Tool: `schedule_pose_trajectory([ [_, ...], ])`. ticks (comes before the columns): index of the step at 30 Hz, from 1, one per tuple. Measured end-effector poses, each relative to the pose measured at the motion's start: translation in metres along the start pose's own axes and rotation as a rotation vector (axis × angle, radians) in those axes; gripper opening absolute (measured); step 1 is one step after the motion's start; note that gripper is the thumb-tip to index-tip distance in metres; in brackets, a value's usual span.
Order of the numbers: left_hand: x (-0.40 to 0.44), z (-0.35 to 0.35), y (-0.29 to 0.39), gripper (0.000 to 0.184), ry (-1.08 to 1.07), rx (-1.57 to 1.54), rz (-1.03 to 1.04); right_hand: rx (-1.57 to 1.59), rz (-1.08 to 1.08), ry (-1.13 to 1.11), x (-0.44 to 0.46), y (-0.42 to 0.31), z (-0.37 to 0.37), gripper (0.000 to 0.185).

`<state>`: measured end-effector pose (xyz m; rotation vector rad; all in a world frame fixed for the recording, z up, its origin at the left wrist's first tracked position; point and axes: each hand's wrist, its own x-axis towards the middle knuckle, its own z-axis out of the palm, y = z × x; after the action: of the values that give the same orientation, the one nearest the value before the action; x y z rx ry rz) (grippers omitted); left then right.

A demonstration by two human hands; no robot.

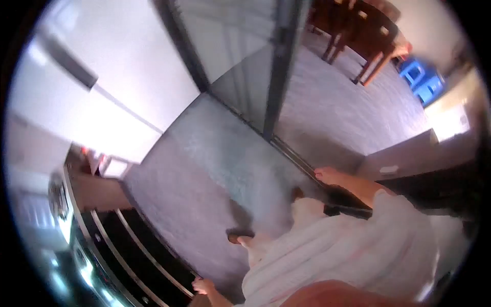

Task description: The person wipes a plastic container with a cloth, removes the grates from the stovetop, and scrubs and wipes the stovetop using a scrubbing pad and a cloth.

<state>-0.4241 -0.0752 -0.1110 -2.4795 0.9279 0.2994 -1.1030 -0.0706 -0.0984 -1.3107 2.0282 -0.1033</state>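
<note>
My left hand (pixel 204 286) hangs low beside the front edge of a dark drawer cabinet (pixel 134 245), its small, blurred fingers bent and slightly apart, with nothing visible in them. On the right, my right hand (pixel 330 175) is next to the floor track (pixel 294 156) of a dark-framed glass door (pixel 240 77). Its fingers are too blurred to show whether they hold anything. A pale garment (pixel 337 256) covers my body, and a foot in a dark slipper (pixel 238 238) shows on the grey floor (pixel 179 179).
White cabinet doors (pixel 138 61) stand at the upper left. Beyond the glass door are dark wooden chairs (pixel 365 30) and blue stools (pixel 428 89). A low grey partition (pixel 404 153) is to the right. At the left, a shiny appliance (pixel 59 197) sits above the drawers.
</note>
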Motion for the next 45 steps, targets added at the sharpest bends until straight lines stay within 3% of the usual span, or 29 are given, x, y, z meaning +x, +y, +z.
schedule_pose_trajectory([
  [2,-0.032,-0.014,0.085,0.032,-0.071,0.068,0.151,0.056,0.045,0.089,0.001,0.045,-0.02,0.033],
  [4,-0.04,-0.012,0.148,0.035,-0.04,-0.008,0.485,0.154,0.115,0.085,0.007,0.066,-0.063,0.034],
  [5,-0.023,0.013,0.182,0.036,0.081,0.044,0.747,0.202,0.138,0.077,0.014,0.071,-0.091,0.034],
  [7,-0.033,-0.017,0.242,0.037,0.14,0.032,1.009,0.144,0.188,-0.01,0.047,0.071,-0.137,0.037],
  [8,-0.078,-0.057,0.285,0.038,0.071,-0.039,1.016,0.118,0.213,-0.056,0.064,0.078,-0.156,0.039],
  [10,-0.113,-0.086,0.344,0.036,0.181,-0.097,1.187,0.149,0.141,0.075,0.095,0.097,-0.17,0.04],
  [13,-0.132,-0.112,0.426,0.037,-0.018,-0.095,1.205,0.038,-0.129,0.338,0.144,0.171,-0.139,0.039],
  [16,-0.137,-0.099,0.494,0.037,-0.075,0.161,1.282,0.076,0.029,0.298,0.125,0.195,-0.174,0.033],
  [18,-0.145,-0.097,0.526,0.041,-0.106,0.246,1.355,-0.157,0.041,0.22,0.153,0.298,-0.14,0.026],
  [20,-0.167,-0.113,0.553,0.045,-0.181,0.217,1.323,-0.778,-0.149,0.05,0.193,0.416,-0.082,0.02],
  [21,-0.176,-0.121,0.566,0.043,-0.25,0.268,1.287,-0.438,0.132,0.225,0.159,0.409,-0.102,0.019],
  [22,-0.187,-0.126,0.582,0.042,-0.32,0.306,1.247,-0.556,-0.009,0.199,0.178,0.495,-0.064,0.02],
  [26,-0.225,-0.091,0.619,0.04,-0.297,0.232,1.125,-0.55,0.114,-0.384,0.195,0.568,-0.14,0.013],
  [28,-0.261,-0.08,0.633,0.039,-0.376,0.198,1.018,-0.687,0.03,-0.133,0.223,0.606,-0.202,0.019],
  [30,-0.297,-0.072,0.645,0.038,-0.434,0.142,0.921,-0.654,0.173,-0.168,0.288,0.622,-0.246,0.02],
  [32,-0.334,-0.076,0.669,0.038,-0.469,0.057,0.843,-0.729,0.091,-0.175,0.324,0.598,-0.369,0.022],
  [35,-0.353,-0.106,0.718,0.037,-0.494,-0.072,0.769,-0.847,-0.233,0.123,0.463,0.56,-0.459,0.017],
  [36,-0.361,-0.12,0.737,0.037,-0.497,-0.113,0.743,-0.742,-0.321,0.185,0.529,0.557,-0.477,0.017],
  [37,-0.367,-0.128,0.753,0.037,-0.503,-0.153,0.721,-0.541,-0.176,0.024,0.581,0.507,-0.517,0.019],
  [38,-0.373,-0.133,0.77,0.036,-0.506,-0.183,0.704,-0.618,-0.232,0.042,0.621,0.447,-0.549,0.019],
  [39,-0.375,-0.138,0.786,0.036,-0.509,-0.207,0.684,-0.296,-0.512,0.366,0.671,0.423,-0.551,0.018],
  [40,-0.374,-0.143,0.803,0.036,-0.512,-0.229,0.668,-0.564,-0.527,0.222,0.708,0.362,-0.581,0.02],
  [42,-0.361,-0.152,0.836,0.035,-0.523,-0.25,0.638,0.04,-0.318,0.171,0.722,0.224,-0.641,0.038],
  [45,-0.337,-0.171,0.879,0.034,-0.546,-0.265,0.599,0.078,-0.394,0.068,0.784,0.09,-0.704,0.045],
])
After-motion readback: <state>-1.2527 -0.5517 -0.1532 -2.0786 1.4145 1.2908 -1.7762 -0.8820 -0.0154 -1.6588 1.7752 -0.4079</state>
